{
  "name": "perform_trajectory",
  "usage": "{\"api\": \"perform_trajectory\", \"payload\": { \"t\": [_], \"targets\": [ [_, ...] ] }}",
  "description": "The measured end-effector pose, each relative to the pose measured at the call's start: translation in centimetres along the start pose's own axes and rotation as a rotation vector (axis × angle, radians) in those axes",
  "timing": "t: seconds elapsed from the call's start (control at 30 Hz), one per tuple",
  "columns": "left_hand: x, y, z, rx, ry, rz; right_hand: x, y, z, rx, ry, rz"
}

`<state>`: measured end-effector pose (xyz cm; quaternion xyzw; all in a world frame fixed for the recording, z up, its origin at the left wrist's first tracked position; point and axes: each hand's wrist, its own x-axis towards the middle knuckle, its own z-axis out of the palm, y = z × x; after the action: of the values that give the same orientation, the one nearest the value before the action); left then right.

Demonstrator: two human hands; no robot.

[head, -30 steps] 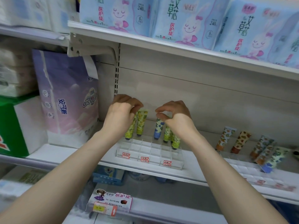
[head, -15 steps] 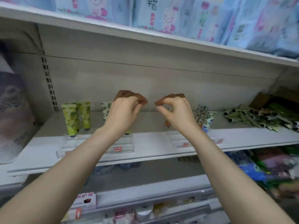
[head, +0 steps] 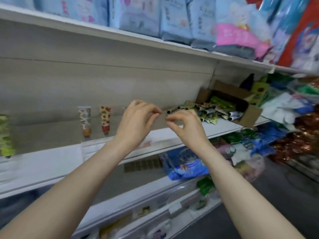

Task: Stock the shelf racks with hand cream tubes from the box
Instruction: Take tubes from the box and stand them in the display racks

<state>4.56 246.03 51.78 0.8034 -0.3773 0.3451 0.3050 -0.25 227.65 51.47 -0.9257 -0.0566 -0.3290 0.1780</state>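
A brown cardboard box [head: 250, 116] lies on its side at the right end of the white shelf [head: 51, 163], and a heap of hand cream tubes [head: 212, 111] spills out of it. Two patterned tubes [head: 85, 120] [head: 105, 120] stand upright in a blurred clear rack [head: 89, 147] to the left. A green tube [head: 6, 135] stands at the left edge. My left hand [head: 136, 121] and my right hand [head: 186, 128] hover side by side over the shelf, left of the heap. Both have curled fingers with tips near the thumb, and both hold nothing.
Blue and pink soft packs [head: 172, 18] fill the shelf above. Bagged goods [head: 284, 104] crowd the space right of the box. On the shelf below lie a blue packet [head: 184, 163] and other wrapped items. Bare shelf stretches between the standing tubes and the heap.
The view swung right from the left rack towards the box. Both hands let go of the tubes in that rack and travelled right, empty, staying close together.
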Motion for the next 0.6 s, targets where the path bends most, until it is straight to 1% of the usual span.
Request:
{"api": "perform_trajectory", "payload": {
  "t": [0.13,0.3,0.43,0.6],
  "targets": [
    [1.9,2.8,5.7,-0.061,-0.015,-0.005,-1.1,5.5,-2.7,-0.015,-0.023,0.058],
    [2.9,4.1,11.8,-0.13,-0.093,-0.113,-1.4,11.7,-3.4,-0.037,-0.056,0.139],
    [3.9,2.6,15.3,-0.09,-0.176,-0.224,-0.2,14.5,-2.1,0.0,-0.103,0.199],
    [6.7,-0.1,19.0,-0.014,-0.274,-0.355,2.5,16.7,0.7,0.073,-0.144,0.217]
  ]
}}
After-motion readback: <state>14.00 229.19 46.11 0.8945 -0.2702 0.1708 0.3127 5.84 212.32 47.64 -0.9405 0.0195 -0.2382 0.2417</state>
